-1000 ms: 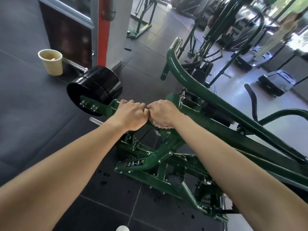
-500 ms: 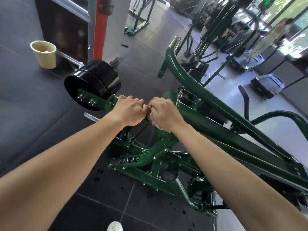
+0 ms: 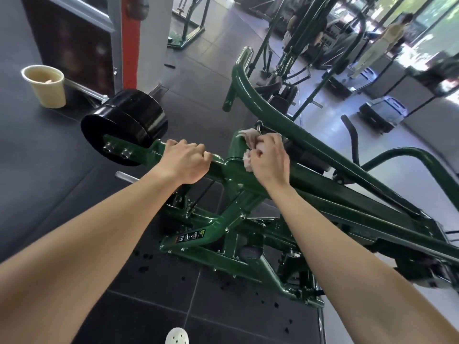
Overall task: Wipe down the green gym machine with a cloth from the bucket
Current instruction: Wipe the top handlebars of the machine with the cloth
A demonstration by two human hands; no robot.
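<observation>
Cloth, pale and bunched, sits in the right hand, whose fingers curl tightly round it and press it onto a joint of the green gym machine. The left hand wraps the green bar just beside that grip, between it and the black roller. Loose cloth ends poke out beyond the knuckles, close to a metal pin; I judge they could snag there on a forward stroke. If the gripped bar pivots, a hard push might swing it and pinch fingers. The bucket stands well away, past the roller.
</observation>
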